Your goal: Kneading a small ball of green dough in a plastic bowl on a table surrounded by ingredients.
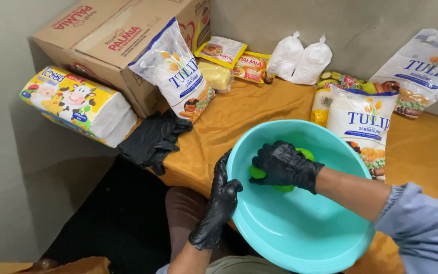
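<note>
A large turquoise plastic basin [300, 233] is tilted toward me at the edge of a low table with an orange cloth [239, 116]. My left hand [220, 203], in a black glove, grips the basin's left rim. My right hand [282, 163], also gloved in black, is inside the basin, pressed on a bright green object [257, 173] against the basin's inner wall. The hand hides most of the green object.
A loose pair of black gloves [153, 139] lies at the table's left corner. Bags of flour [178, 71] [361, 122] [422, 71], two white tied bags [300, 58], yellow packets [249, 66], a cardboard box [122, 40] and a tissue pack [77, 104] stand around.
</note>
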